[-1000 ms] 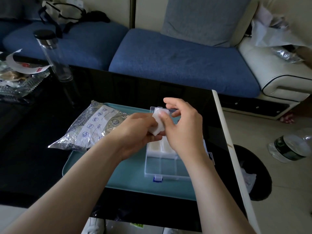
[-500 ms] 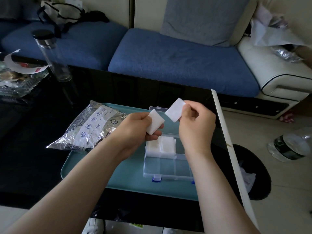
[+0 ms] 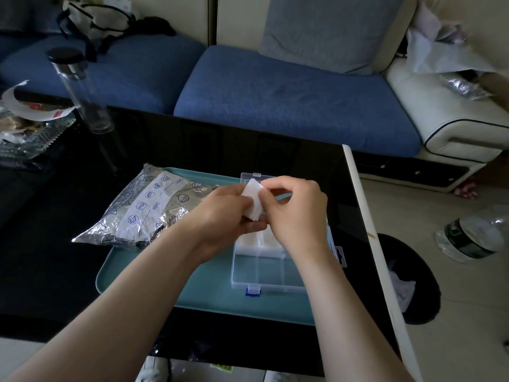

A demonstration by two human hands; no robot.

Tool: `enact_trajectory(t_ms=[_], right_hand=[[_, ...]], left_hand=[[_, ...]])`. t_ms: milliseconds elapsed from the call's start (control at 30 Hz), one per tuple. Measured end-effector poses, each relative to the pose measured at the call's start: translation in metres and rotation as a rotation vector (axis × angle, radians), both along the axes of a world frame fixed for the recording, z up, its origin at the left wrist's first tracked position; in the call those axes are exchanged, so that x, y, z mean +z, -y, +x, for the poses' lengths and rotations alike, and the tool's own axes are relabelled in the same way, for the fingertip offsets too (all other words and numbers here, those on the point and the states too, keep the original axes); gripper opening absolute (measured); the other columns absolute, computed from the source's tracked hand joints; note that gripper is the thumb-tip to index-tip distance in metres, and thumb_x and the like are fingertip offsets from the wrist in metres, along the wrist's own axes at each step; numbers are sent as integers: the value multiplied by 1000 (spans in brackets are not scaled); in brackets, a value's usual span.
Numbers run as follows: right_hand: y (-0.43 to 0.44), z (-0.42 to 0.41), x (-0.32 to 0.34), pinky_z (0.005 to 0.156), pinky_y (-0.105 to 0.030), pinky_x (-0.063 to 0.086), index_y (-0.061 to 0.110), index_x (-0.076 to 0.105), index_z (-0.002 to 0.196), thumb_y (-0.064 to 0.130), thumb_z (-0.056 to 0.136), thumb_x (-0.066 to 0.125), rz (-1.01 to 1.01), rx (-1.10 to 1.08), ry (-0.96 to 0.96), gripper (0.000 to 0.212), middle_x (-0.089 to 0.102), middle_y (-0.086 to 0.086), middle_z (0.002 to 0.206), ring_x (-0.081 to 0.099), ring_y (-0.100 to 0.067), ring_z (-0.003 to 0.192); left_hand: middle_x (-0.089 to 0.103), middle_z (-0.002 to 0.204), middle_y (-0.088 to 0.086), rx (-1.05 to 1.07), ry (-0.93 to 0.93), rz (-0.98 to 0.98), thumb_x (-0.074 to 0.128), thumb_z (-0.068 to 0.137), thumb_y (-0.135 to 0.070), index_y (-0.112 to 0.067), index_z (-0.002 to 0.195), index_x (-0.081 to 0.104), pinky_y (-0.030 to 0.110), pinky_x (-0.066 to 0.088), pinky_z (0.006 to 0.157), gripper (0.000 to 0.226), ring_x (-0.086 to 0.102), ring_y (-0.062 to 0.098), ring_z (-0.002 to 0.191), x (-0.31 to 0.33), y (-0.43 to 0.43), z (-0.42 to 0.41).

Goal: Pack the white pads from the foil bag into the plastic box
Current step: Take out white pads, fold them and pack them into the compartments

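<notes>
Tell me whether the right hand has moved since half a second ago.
Yes. The right hand has moved left across the plastic box, closing the gap to the left hand; it now pinches the white pads held there.

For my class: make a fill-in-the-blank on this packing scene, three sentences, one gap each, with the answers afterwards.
The left hand and right hand together hold white pads above the plastic box, whose near latch is ____. The foil bag lies to the box's ____. Bag and box both rest on a teal tray, which sits on a ____ table.
Missing words: blue; left; black.
</notes>
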State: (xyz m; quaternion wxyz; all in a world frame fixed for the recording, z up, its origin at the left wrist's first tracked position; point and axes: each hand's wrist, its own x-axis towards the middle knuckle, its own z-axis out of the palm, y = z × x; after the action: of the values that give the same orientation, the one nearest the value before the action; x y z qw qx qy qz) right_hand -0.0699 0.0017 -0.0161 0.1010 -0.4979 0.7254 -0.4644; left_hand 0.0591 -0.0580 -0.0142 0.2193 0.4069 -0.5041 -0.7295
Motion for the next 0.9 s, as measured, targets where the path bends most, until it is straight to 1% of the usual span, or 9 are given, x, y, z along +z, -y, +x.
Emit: enact_trajectory(t_ms=[100, 167, 233, 433, 567, 633, 700, 767, 900], right_hand=[[2, -2, -9, 76, -23, 45, 28, 81, 114, 21, 97, 72, 61, 40, -122, 20, 68, 9, 99, 63, -10, 85], [3, -1, -12, 78, -27, 49, 28, 79, 121, 21, 99, 68, 93, 87, -159, 25, 72, 3, 106, 66, -15, 89], [2, 1, -10, 75, -22, 49, 24, 76, 125, 23, 100, 67, 146, 97, -78, 26, 75, 4, 108, 68, -12, 90], [3, -3, -6, 64, -25, 57, 24, 77, 93, 21, 94, 69, 185, 66, 325, 8, 77, 6, 80, 72, -7, 75], [4, -10, -20, 61, -27, 59, 24, 72, 110, 15, 99, 63, 232, -45, 313, 18, 76, 0, 94, 74, -16, 79], [4, -13, -29, 68, -34, 62, 26, 70, 116, 14, 100, 60, 329, -51, 292, 22, 74, -3, 101, 75, -20, 82], [3, -13, -35, 59, -26, 53, 28, 67, 119, 15, 100, 62, 431, -15, 276, 23, 71, -3, 99, 73, -19, 80], [3, -11, -38, 54, -22, 43, 28, 65, 117, 18, 98, 68, 474, -6, 249, 21, 70, -3, 95, 69, -16, 79], [5, -3, -45, 62, -25, 44, 25, 67, 112, 19, 94, 75, 494, 2, 174, 21, 70, -3, 91, 67, -19, 86]], left_hand=[[76, 94, 6, 0, 61, -54, 37, 101, 6, -3, 121, 67, 35, 61, 77, 36, 73, 21, 87, 3, -4, 1], [69, 93, 11, 17, 85, -72, 41, 100, 3, 2, 117, 67, 29, 51, 65, 31, 63, 23, 84, 2, -3, 1], [68, 93, 14, 41, 111, -87, 42, 97, 2, 4, 111, 67, 31, 46, 65, 29, 59, 23, 82, 1, -2, 1], [67, 96, 14, 140, 201, -143, 50, 98, -3, -7, 115, 43, 38, 56, 69, 19, 69, 22, 81, 0, 0, -2], [68, 105, 13, 236, 461, -436, 53, 93, -11, -20, 112, 48, 49, 60, 84, 21, 70, 30, 90, -16, 6, 6], [68, 102, 9, 205, 619, -633, 53, 92, -7, -15, 112, 55, 40, 55, 80, 22, 67, 29, 90, -18, 6, 11], [69, 97, 5, 123, 716, -738, 57, 88, -4, -14, 107, 63, 31, 46, 76, 22, 63, 28, 94, -20, 5, 14], [70, 91, 1, 46, 752, -749, 64, 84, -8, -17, 99, 67, 30, 48, 76, 18, 64, 26, 94, -21, 2, 15], [71, 87, -5, -70, 772, -712, 79, 71, -19, -23, 94, 68, 34, 58, 80, 25, 66, 19, 90, -20, 1, 17]])
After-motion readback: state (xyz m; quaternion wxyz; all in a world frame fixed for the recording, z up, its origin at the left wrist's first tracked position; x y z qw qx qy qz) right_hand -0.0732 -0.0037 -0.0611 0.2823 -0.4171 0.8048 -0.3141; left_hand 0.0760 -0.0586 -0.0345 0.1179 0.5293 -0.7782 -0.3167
